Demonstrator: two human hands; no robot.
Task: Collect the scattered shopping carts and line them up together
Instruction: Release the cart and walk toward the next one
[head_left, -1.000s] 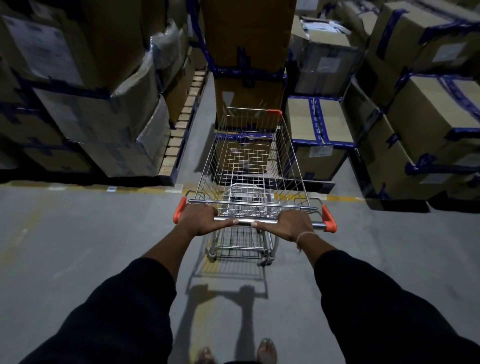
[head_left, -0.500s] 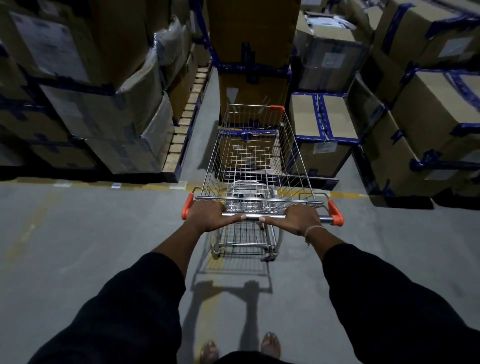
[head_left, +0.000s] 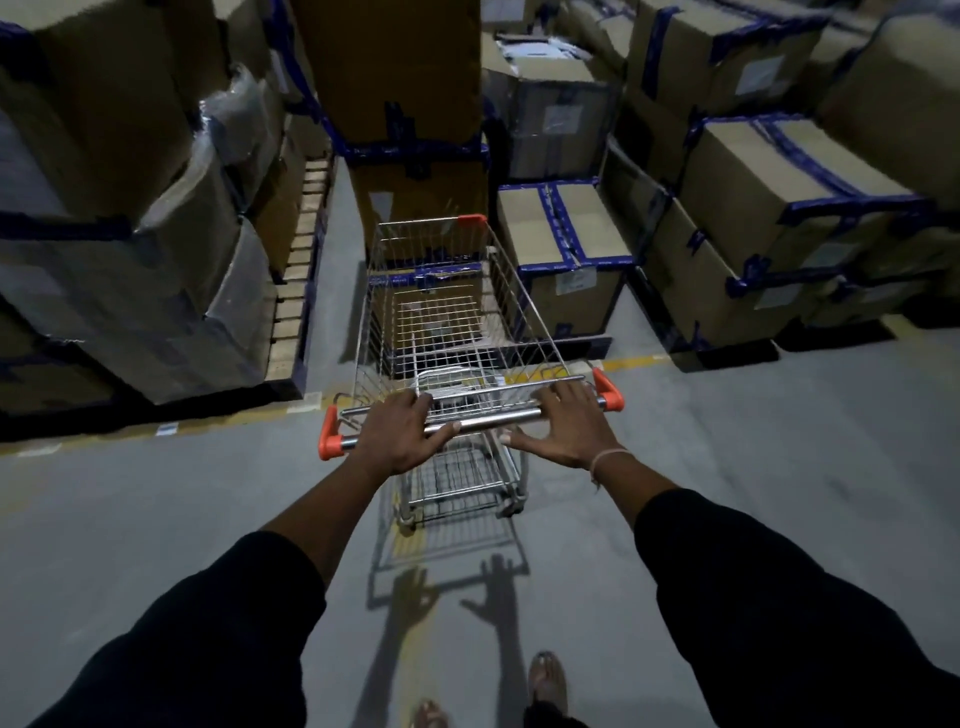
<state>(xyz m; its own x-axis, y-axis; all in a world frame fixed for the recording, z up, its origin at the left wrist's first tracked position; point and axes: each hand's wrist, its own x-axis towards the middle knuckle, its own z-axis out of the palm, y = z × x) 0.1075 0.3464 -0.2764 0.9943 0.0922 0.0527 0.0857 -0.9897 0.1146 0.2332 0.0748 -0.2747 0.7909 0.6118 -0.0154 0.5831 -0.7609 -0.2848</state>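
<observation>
Curled over the steel handle bar (head_left: 483, 420), the left hand (head_left: 402, 435) grips it near the left orange end cap (head_left: 329, 435); the right hand (head_left: 563, 426) lies on the bar with fingers spread and nearly straight, thumb apart below it, pressing rather than clasping. Both belong to one shopping cart (head_left: 452, 332), which stands on the grey floor (head_left: 156, 519) with its nose toward stacked cardboard boxes (head_left: 566, 244). Its wire basket holds no goods, so I judge it light and stiff, easy to roll but quick to swing on its casters (a two-handed hold on the bar suits it best). Front wheels are hidden beneath the basket, rear ones are dim, and no other cart shows.
</observation>
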